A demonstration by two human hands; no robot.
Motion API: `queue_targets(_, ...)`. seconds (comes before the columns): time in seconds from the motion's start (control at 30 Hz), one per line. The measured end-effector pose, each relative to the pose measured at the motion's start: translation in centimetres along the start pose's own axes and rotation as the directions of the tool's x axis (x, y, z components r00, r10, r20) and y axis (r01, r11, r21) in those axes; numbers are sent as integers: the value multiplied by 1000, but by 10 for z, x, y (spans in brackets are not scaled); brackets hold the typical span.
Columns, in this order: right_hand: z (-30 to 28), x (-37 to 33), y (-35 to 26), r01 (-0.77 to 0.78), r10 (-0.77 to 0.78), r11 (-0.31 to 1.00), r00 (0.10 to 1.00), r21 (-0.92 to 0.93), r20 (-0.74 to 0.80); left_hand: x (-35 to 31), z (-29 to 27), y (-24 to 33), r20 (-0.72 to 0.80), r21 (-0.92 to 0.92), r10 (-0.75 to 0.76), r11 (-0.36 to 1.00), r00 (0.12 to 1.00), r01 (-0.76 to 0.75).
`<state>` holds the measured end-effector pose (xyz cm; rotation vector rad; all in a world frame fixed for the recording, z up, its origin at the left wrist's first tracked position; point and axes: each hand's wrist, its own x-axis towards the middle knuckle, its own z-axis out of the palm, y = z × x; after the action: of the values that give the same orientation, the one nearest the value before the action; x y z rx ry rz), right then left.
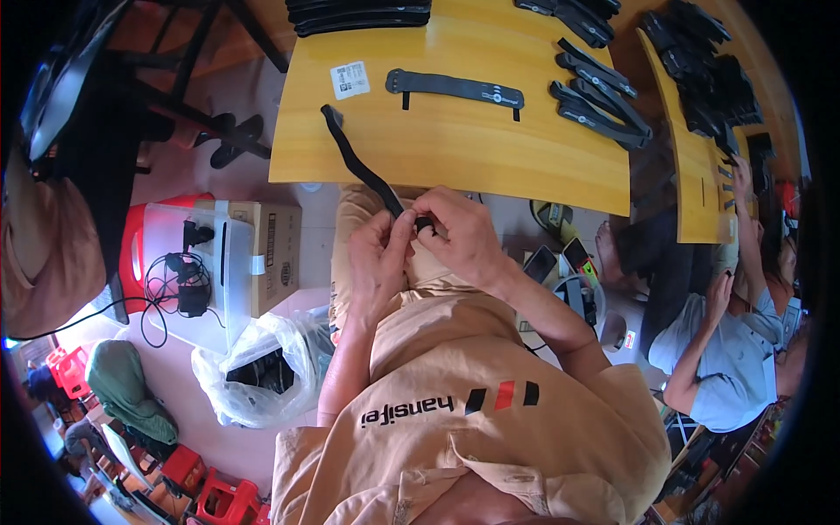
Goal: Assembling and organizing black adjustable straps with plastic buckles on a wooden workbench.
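Both my hands meet just below the near edge of a yellow wooden table [455,149]. My left hand [378,254] and my right hand [462,232] pinch the near end of a long black strap [354,162]. The strap runs up and to the left from my fingers onto the table top. A second black strap [455,87] lies flat across the middle of the table, with a white label [349,80] beside it. Several more black straps [599,101] lie at the table's right side.
More black straps [359,16] are stacked at the table's far edge, with another heap [700,66] on a second table to the right. A cardboard box [267,254], a clear plastic bag [262,367] and a cabled tray [184,271] sit on the floor at left. Another person [735,350] sits at right.
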<state>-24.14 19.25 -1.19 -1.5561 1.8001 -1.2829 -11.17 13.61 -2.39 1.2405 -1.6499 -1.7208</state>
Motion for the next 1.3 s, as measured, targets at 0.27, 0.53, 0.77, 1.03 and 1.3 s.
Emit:
queue_targets(0.27, 4, 4, 1, 110, -110, 991, 994, -71, 3, -2, 0, -11, -7, -80, 63, 995, 998, -63)
queue_targets(0.53, -7, 14, 0, -315, 252, 922, 930, 224, 269, -14, -3, 2, 8, -429, 38, 903, 999, -31)
queue_targets(0.77, -25, 22, -11, 23, -58, 977, 985, 212, 162, -18, -22, 16, 24, -332, 5, 943, 1000, 3)
queue_targets(1.03, -29, 28, -21, 51, -169, 974, 811, 220, 560, -33, -36, 32, 202, -253, -5, 966, 979, 57)
queue_targets(1.3, -32, 10, -31, 143, -323, 923, 792, 357, 518, -46, -43, 31, 343, -318, 80, 948, 936, 35)
